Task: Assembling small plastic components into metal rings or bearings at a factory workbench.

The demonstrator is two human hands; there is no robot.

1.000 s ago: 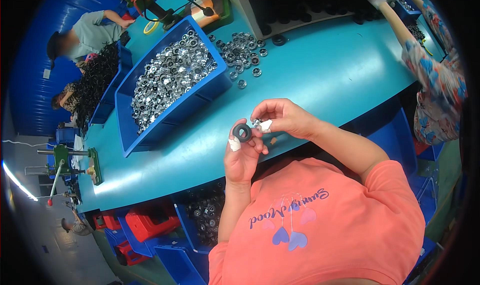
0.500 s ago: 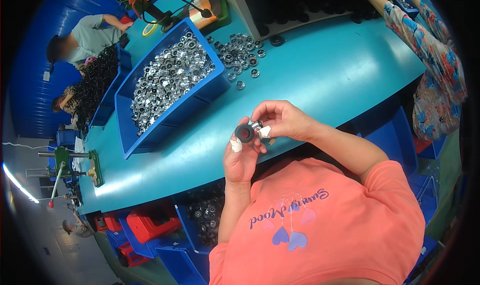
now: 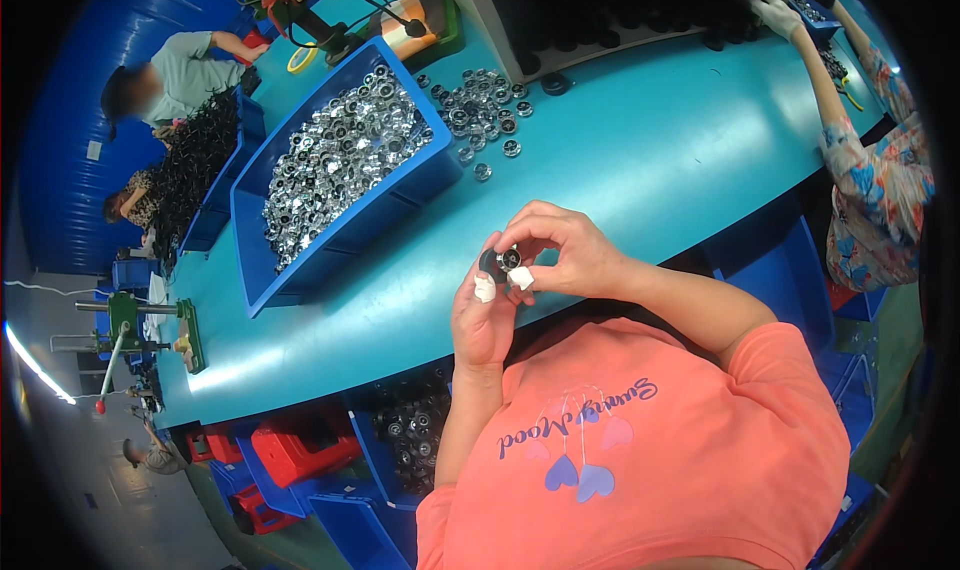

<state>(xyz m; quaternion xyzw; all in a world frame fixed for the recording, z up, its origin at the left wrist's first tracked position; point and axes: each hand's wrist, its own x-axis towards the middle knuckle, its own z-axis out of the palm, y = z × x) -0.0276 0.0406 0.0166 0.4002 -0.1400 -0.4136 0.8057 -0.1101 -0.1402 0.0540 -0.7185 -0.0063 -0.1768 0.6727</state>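
Above the table's near edge my left hand [image 3: 483, 322] grips a black rubber ring [image 3: 489, 264] between thumb and fingers. My right hand [image 3: 575, 255] pinches a small shiny wheel hub [image 3: 510, 259] with a dark centre. The hub is right beside the ring, seemingly against it; whether it sits inside cannot be made out. White wrapping covers both thumb tips. Ahead and left stands a blue bin [image 3: 365, 215] heaped with similar silver hubs [image 3: 345, 140]. Loose hubs [image 3: 480, 105] lie on the turquoise table [image 3: 640, 160] beside its right end.
A grey-framed box [image 3: 610, 52] of black rings stands at the back, with one ring [image 3: 555, 83] outside it. At right is a co-worker's gloved hand [image 3: 778, 15]. A green press [image 3: 125, 325] stands far left. Under the table is a bin of finished-looking wheels [image 3: 412, 435].
The ring has turned from facing upward to edge-on, and the hub now shows its face beside it. At right, the co-worker's arms have shifted, bringing a gloved hand into view.
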